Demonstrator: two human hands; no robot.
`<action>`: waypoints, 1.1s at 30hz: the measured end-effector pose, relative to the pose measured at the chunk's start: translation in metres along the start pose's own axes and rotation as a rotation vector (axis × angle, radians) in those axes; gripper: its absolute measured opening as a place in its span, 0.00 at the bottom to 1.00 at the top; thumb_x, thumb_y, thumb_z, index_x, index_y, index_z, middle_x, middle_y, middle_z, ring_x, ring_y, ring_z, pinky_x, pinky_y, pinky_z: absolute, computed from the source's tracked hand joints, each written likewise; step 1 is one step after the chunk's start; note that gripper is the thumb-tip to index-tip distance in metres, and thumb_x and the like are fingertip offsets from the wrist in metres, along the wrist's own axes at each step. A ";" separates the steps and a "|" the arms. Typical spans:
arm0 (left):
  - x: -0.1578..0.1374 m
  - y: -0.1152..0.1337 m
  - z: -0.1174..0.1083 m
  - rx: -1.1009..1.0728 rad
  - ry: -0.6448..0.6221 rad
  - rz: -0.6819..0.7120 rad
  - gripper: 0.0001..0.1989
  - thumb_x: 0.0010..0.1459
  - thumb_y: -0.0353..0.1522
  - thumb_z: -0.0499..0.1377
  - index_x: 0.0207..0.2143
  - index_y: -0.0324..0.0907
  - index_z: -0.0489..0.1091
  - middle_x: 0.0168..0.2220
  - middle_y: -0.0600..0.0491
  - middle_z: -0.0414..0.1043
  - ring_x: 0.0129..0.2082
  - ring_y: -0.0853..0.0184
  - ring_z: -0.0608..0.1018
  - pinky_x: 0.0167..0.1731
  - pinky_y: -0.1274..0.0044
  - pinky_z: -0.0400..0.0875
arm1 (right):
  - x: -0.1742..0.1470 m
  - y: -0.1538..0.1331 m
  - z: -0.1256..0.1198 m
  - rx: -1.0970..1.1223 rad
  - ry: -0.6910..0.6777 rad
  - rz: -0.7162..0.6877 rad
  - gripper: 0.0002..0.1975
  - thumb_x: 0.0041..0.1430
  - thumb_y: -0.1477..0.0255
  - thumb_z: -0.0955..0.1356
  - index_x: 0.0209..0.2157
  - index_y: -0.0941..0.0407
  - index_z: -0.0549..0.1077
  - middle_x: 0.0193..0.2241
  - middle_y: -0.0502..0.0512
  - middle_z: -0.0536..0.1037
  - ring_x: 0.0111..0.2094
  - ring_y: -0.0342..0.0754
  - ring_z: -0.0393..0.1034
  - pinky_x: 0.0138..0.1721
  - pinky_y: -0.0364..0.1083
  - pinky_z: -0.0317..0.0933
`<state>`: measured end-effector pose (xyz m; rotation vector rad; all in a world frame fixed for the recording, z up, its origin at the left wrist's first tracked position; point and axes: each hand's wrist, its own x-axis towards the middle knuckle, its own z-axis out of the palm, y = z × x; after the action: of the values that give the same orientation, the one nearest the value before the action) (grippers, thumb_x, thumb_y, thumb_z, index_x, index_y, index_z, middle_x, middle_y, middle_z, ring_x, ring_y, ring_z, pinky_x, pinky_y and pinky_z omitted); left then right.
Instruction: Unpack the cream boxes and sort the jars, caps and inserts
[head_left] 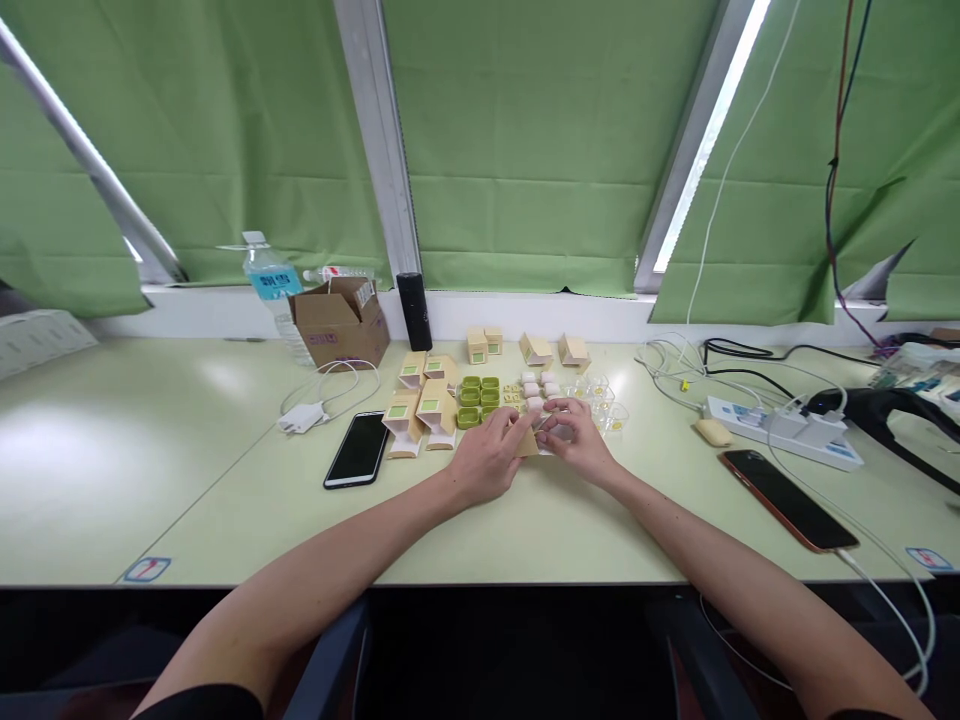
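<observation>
A small tan cardboard box [528, 444] with a white inside lies between my hands near the middle of the desk. My left hand [491, 456] is closed on its left side. The fingers of my right hand [576, 440] are curled at its right edge, partly hiding it. Just beyond are pinkish-white small pieces [531, 389], tiny yellow-green pieces [511, 394] and clear plastic cups [598, 392]. Green square cups [469, 397] stand in rows to the left of these. Several opened tan boxes with green labels [435, 407] stand farther left.
More tan boxes [536, 350] stand at the back. On the left are a black phone [357, 450], a white charger [302, 417], a brown carton [340, 325], a water bottle [277, 290] and a black cylinder [415, 312]. A power strip [784, 432] and another phone [787, 498] lie right, among cables.
</observation>
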<state>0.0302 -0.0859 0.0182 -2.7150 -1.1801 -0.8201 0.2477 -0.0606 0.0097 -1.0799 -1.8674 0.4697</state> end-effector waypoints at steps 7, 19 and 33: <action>0.002 -0.001 -0.008 0.067 0.091 -0.116 0.36 0.56 0.29 0.60 0.65 0.45 0.52 0.53 0.42 0.65 0.52 0.50 0.72 0.35 0.67 0.74 | 0.004 -0.006 -0.007 0.347 0.088 0.077 0.16 0.63 0.54 0.69 0.32 0.51 0.70 0.50 0.59 0.77 0.55 0.56 0.71 0.58 0.60 0.66; 0.010 -0.016 -0.012 -0.016 0.304 -0.249 0.28 0.56 0.29 0.61 0.58 0.42 0.59 0.52 0.42 0.67 0.55 0.49 0.71 0.52 0.59 0.70 | 0.014 0.011 -0.014 0.439 0.092 0.220 0.22 0.60 0.46 0.68 0.34 0.49 0.62 0.38 0.56 0.82 0.41 0.54 0.78 0.44 0.55 0.72; 0.018 -0.033 0.001 -1.451 0.379 -0.438 0.36 0.54 0.46 0.70 0.59 0.47 0.59 0.49 0.49 0.76 0.50 0.59 0.78 0.49 0.70 0.72 | -0.005 -0.008 0.004 0.296 -0.209 0.195 0.12 0.61 0.59 0.70 0.34 0.52 0.70 0.42 0.58 0.82 0.41 0.52 0.78 0.47 0.55 0.71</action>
<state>0.0176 -0.0501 0.0218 -2.6902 -1.3554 -3.0438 0.2413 -0.0681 0.0104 -1.0457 -1.8040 0.9726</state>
